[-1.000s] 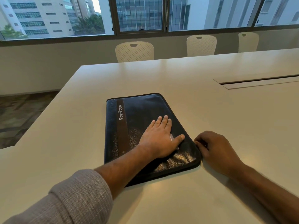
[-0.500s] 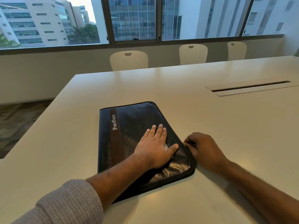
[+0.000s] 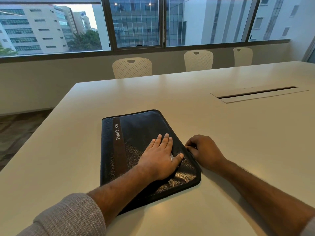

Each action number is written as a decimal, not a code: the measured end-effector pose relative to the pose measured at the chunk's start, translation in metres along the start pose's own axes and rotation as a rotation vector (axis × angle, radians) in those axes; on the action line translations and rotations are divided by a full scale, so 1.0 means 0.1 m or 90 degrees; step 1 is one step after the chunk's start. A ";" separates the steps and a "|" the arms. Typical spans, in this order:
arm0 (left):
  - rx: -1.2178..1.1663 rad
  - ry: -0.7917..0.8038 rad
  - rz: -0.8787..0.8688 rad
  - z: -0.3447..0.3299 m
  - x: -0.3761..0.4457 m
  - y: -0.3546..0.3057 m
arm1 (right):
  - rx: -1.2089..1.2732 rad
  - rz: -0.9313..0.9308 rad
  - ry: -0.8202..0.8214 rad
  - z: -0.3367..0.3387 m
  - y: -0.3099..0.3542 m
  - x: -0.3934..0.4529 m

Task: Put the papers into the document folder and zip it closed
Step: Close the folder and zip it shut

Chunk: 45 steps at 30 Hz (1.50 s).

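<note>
A black zip folder [image 3: 136,130] marked "PortFolio" lies flat on the white table [image 3: 221,142], its cover down. My left hand [image 3: 160,157] rests palm down on the cover, fingers spread, pressing near the right edge. My right hand [image 3: 202,150] sits against the folder's right edge with fingers curled and pinched at the zip line; the zip pull itself is hidden under the fingers. No loose papers are visible; a small white sliver shows beside my left thumb.
A long cable slot [image 3: 257,93] is recessed in the table at the right. Three white chairs [image 3: 132,68] stand along the far side under the windows. The table's left edge drops to carpeted floor [image 3: 15,133].
My right hand has slid a little farther along the folder's right edge, away from me. The left hand stays pressed on the cover. The camera has tilted upward.
</note>
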<state>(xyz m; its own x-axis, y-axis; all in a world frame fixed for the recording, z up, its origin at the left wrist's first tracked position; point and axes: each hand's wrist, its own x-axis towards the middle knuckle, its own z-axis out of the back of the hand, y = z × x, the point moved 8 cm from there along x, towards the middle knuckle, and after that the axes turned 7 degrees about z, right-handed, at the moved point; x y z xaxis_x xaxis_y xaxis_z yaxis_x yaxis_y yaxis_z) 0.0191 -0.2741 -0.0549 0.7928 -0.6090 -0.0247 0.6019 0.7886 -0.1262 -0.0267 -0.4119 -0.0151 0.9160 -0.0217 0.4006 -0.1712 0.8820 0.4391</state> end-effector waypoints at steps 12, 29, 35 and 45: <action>0.003 -0.005 -0.007 0.00 -0.04 -0.02 | -0.029 -0.032 -0.029 -0.08 -0.05 0.16; 0.007 -0.010 -0.018 0.02 -0.10 -0.05 | -0.024 -0.046 -0.049 -0.23 -0.15 0.54; 0.001 -0.006 -0.024 0.02 -0.12 -0.05 | -0.017 -0.054 -0.054 -0.32 -0.21 0.76; -0.018 -0.010 -0.023 0.07 -0.18 -0.06 | -0.010 -0.060 -0.046 -0.48 -0.30 1.18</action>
<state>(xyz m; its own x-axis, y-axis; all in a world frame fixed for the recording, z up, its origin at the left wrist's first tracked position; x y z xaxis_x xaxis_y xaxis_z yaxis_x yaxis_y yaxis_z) 0.0021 -0.2676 -0.0467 0.7723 -0.6353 -0.0042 0.6271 0.7634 -0.1547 0.1035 -0.4188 -0.0195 0.8992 -0.1377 0.4153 -0.0794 0.8820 0.4645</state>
